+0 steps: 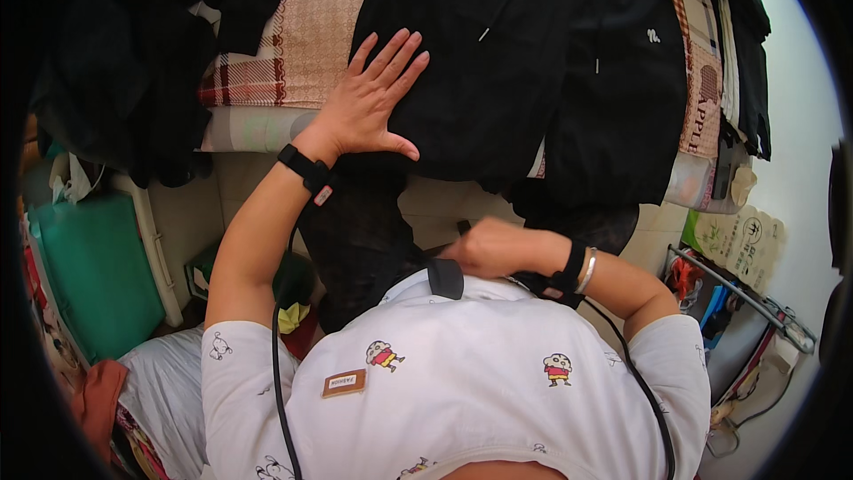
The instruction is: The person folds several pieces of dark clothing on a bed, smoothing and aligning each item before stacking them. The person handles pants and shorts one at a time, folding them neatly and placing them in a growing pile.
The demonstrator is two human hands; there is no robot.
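My left hand [373,97] lies with spread fingers on the left edge of a black drawstring garment [466,100], its palm partly over the patterned bed cover [320,33]. Beside it on the right is another black garment with a drawstring and a small white logo [620,113]. My right hand [483,247] is blurred and held near my waist, close to a dark strap-like piece [445,279] at the front of my white shirt. Its fingers are bent, and whether they hold anything cannot be told.
More dark clothing [113,67] hangs over the bed edge at the left. A green container [100,273] and a white plastic bag [163,387] stand at the lower left. At the right are a metal rail [726,287] and a printed package [746,243] by the wall.
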